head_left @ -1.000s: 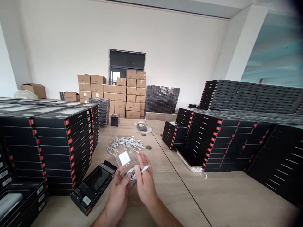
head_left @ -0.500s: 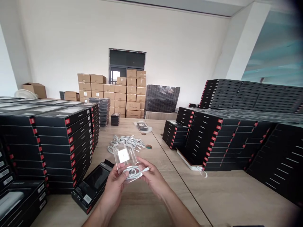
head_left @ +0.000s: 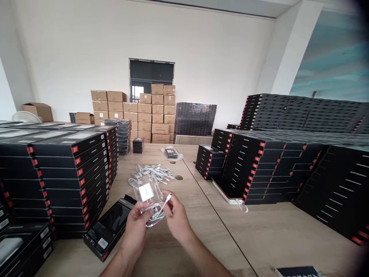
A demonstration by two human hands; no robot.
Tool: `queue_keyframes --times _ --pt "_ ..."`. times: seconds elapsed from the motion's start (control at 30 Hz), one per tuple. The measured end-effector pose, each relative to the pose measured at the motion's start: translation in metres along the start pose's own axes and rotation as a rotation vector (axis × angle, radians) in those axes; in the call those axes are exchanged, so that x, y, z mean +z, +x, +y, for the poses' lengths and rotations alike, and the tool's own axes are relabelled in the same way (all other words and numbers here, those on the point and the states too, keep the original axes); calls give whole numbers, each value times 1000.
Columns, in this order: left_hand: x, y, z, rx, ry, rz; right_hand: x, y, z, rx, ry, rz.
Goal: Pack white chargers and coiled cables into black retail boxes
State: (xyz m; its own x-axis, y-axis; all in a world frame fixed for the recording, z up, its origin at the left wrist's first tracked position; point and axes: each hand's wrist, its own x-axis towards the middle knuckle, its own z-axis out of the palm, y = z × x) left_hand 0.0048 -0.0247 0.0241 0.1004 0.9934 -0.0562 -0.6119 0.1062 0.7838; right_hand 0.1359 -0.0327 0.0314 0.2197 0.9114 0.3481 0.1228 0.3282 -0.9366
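- Clear plastic forms the tray (head_left: pixel 158 190) we hold up over the wood-grain table (head_left: pixel 201 234), its far end near the loose cables beyond.
- Our left hand (head_left: pixel 137 220) grips the tray's near left side, thumb on top and the fingers nearly closed around the edge; the fingertips underneath are partly hidden.
- Our right hand (head_left: pixel 175 216) pinches the white cable (head_left: pixel 156 212) near its plug, thumb and forefinger almost together, the other fingers curled in.
- Most of that cable lies coiled in the tray's near part, while a white charger (head_left: pixel 146 190) sits in the far part.
- Past the tray, we see a tangled pile of white cables (head_left: pixel 155 172) on the tabletop, just beside a round hole (head_left: pixel 179 177).
- Close to our left forearm, a black box (head_left: pixel 111 229) lies at an angle, its far end flap raised.
- Stacks of black boxes with red tabs flank us, left (head_left: pixel 90 181) and right (head_left: pixel 243 165), and brown cartons (head_left: pixel 144 113) rise before the far wall.
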Motion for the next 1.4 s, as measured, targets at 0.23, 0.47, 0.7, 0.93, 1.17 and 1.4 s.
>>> queue_keyframes --times 0.23,0.47,0.7,0.93,1.17,1.4 --pt "-2 6 -3 11 -9 57 -10 0 -6 267 325 -231" --pt "2 4 -3 40 18 88 8 1 5 42 77 -78" --pt "1 9 2 74 37 122 6 4 1 285 314 -138" --pt "3 8 -1 51 84 57 -5 1 -4 485 508 -122" --pt "-1 11 -13 66 183 4 10 8 20 393 349 -91" --pt "-10 14 -4 -99 181 46 -5 6 14 436 359 -192"
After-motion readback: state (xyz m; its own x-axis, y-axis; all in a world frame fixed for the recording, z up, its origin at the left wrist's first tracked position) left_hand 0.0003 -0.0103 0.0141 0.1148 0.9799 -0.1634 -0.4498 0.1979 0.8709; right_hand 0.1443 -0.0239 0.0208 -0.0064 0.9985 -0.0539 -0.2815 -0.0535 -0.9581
